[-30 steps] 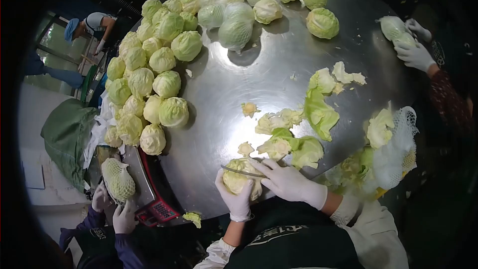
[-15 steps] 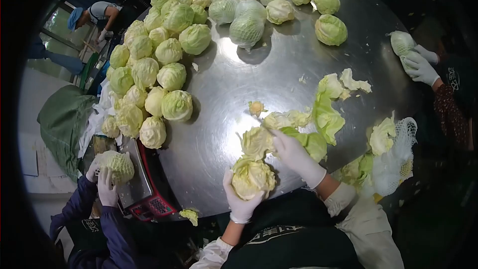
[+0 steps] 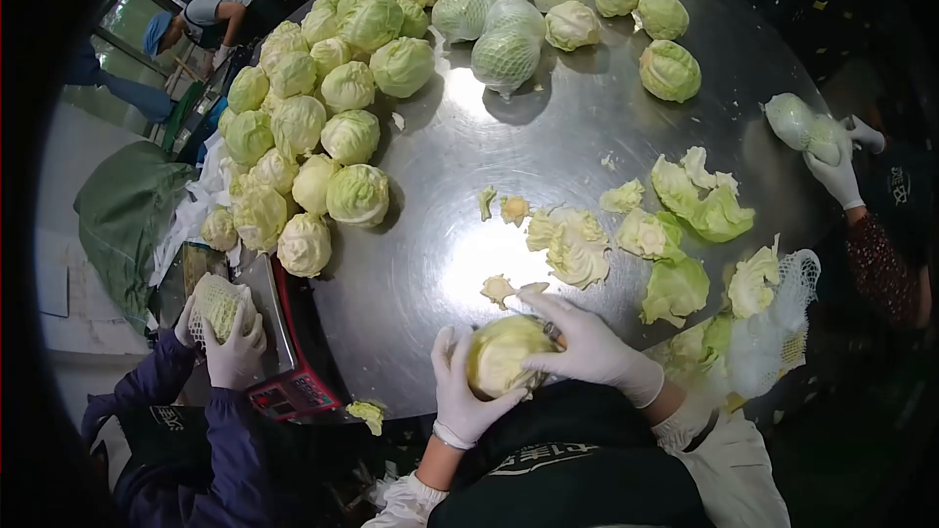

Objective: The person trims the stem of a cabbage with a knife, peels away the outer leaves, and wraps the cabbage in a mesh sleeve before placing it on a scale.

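Observation:
A trimmed pale green cabbage (image 3: 507, 354) is held just above the near edge of the steel table (image 3: 421, 303). My left hand (image 3: 465, 391), white-gloved, cups its left and lower side. On its right side, my right hand (image 3: 587, 352) has its fingers around what looks like a knife, mostly hidden, and touches the cabbage. Beyond the hands lie a small cut piece (image 3: 497, 288), a round stem slice (image 3: 514, 209) and loose leaves (image 3: 577, 249).
Many cabbages (image 3: 298, 124) are piled at the left, with netted ones (image 3: 507, 49) farther back. A red-edged scale (image 3: 293, 393) stands near-left beside a co-worker's gloved hands (image 3: 233, 347). Another co-worker's hands (image 3: 836, 171) hold netted cabbages at the right. White netting (image 3: 773, 332) lies near-right.
The leaf pieces beside my right hand now lie farther out on the table. My right hand has come back against the cabbage, which has turned and shows a smoother, trimmed side.

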Motion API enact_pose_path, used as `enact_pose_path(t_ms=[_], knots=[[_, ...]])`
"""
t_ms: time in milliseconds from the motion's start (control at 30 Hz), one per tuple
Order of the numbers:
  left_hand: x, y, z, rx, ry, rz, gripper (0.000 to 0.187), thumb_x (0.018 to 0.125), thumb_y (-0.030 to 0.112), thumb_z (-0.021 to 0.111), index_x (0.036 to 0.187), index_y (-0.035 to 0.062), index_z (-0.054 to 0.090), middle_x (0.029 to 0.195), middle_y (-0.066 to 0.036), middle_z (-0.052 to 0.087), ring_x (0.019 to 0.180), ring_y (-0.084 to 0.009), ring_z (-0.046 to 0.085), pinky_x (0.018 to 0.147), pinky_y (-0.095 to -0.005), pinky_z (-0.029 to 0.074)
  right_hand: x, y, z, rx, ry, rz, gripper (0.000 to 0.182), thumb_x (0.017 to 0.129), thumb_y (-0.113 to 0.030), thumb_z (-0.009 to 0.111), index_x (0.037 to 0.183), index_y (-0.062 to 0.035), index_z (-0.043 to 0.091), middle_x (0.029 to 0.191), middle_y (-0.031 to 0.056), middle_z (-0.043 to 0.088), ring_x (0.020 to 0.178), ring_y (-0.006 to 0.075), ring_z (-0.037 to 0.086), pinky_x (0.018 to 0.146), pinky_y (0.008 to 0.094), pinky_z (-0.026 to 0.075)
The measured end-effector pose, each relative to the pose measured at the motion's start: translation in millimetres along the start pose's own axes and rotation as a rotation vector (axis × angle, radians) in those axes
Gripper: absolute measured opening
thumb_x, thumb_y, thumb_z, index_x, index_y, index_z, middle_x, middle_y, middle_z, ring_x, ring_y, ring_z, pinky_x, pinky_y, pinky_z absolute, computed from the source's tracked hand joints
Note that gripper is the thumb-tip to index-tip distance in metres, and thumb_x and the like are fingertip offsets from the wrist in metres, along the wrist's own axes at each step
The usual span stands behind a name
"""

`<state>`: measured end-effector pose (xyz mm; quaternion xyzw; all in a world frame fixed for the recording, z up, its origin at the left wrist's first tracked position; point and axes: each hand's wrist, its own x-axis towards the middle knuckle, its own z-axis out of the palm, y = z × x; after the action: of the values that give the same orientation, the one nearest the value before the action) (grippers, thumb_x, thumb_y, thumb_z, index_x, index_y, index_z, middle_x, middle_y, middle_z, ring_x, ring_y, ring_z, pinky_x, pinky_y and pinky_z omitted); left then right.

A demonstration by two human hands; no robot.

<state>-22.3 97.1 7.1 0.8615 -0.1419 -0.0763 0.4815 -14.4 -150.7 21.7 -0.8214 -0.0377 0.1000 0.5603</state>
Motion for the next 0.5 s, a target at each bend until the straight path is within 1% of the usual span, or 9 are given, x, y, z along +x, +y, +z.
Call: enact_pose_path(t_ms=[33,67,100,167,200,233,300,433,500], knots=[[1.3,2.2,5.9,0.037,0.049,0.056,0.105,0.073,0.028,0.089,0.153,0.0003,0.027,0.146,-0.016,0.037,0.135,-0.0294,0.043,0.108,-0.0419,0.044,-1.2,3.0,5.2,0.034,-0.064,-0.063,0.08,0.081,-0.038,0.079,0.148,-0.0136,0.043,0.134,0.0178,0.058,0.11,0.0308,0.065,0.093,0.0398,0.052],[-0.9,-0.9,19.9,-0.37,0.122,-0.162,0.1,0.07,0.021,0.092,0.149,-0.0003,0.034,0.144,-0.018,0.04,0.132,-0.029,0.047,0.108,-0.0397,0.043,-1.8,14.5,8.6,0.047,-0.042,-0.102,0.083,0.08,-0.036,0.081,0.148,-0.0066,0.043,0.136,0.0213,0.056,0.122,0.0314,0.059,0.102,0.039,0.048],[1.9,0.8,24.2,-0.371,0.121,-0.162,0.1,0.07,0.021,0.092,0.149,-0.0003,0.034,0.144,-0.018,0.04,0.132,-0.029,0.047,0.108,-0.0397,0.043,-3.7,27.3,16.9,0.046,-0.041,-0.101,0.083,0.08,-0.036,0.081,0.148,-0.0066,0.043,0.136,0.0213,0.056,0.122,0.0314,0.059,0.102,0.039,0.048],[12.2,4.1,31.7,-0.777,0.013,-0.388,0.094,0.073,0.014,0.09,0.147,-0.001,0.035,0.14,-0.014,0.048,0.126,-0.0234,0.052,0.105,-0.0365,0.047,-11.6,47.0,32.6,0.165,0.135,-0.02,0.079,0.082,-0.032,0.081,0.143,0.0029,0.044,0.134,0.0239,0.057,0.123,0.0308,0.058,0.102,0.0378,0.047],[15.6,8.7,36.4,-0.713,0.066,-0.347,0.092,0.072,0.011,0.09,0.145,-0.0018,0.036,0.136,-0.013,0.053,0.123,-0.0219,0.055,0.106,-0.0367,0.047,-16.3,43.7,35.0,0.163,0.14,-0.019,0.079,0.082,-0.032,0.081,0.143,0.0029,0.044,0.134,0.0239,0.057,0.123,0.0308,0.058,0.102,0.0378,0.047],[17.9,12.9,35.3,-0.716,0.061,-0.348,0.092,0.072,0.011,0.09,0.145,-0.0018,0.036,0.136,-0.013,0.053,0.123,-0.0219,0.055,0.106,-0.0367,0.047,-21.7,39.2,37.5,0.334,0.147,0.026,0.078,0.082,-0.03,0.081,0.141,0.0055,0.045,0.134,0.0249,0.056,0.123,0.0307,0.059,0.102,0.0372,0.048],[26.6,22.5,26.5,-0.582,-0.012,-0.168,0.094,0.069,0.011,0.092,0.144,-0.0031,0.036,0.137,-0.015,0.052,0.124,-0.0235,0.055,0.106,-0.0375,0.047,-28.2,33.2,30.7,0.501,0.163,0.076,0.076,0.083,-0.028,0.081,0.139,0.0082,0.045,0.134,0.026,0.056,0.123,0.0306,0.059,0.102,0.0367,0.048],[38.3,23.8,17.3,-0.41,-0.084,-0.141,0.096,0.066,0.013,0.094,0.142,-0.0032,0.037,0.135,-0.017,0.053,0.124,-0.0252,0.055,0.106,-0.0384,0.047,-42.5,25.9,5.3,0.235,0.042,0.103,0.073,0.084,-0.026,0.079,0.141,0.0031,0.044,0.137,0.0227,0.056,0.12,0.0295,0.062,0.099,0.0364,0.05],[45.0,16.3,30.4,-0.601,-0.063,-0.164,0.099,0.064,0.017,0.095,0.142,-0.0033,0.037,0.135,-0.018,0.052,0.124,-0.0261,0.055,0.106,-0.0388,0.047,-44.1,29.7,-3.1,-0.038,0.159,-0.045,0.072,0.086,-0.028,0.076,0.144,-0.0023,0.044,0.14,0.0224,0.054,0.119,0.0331,0.062,0.097,0.0369,0.051]])
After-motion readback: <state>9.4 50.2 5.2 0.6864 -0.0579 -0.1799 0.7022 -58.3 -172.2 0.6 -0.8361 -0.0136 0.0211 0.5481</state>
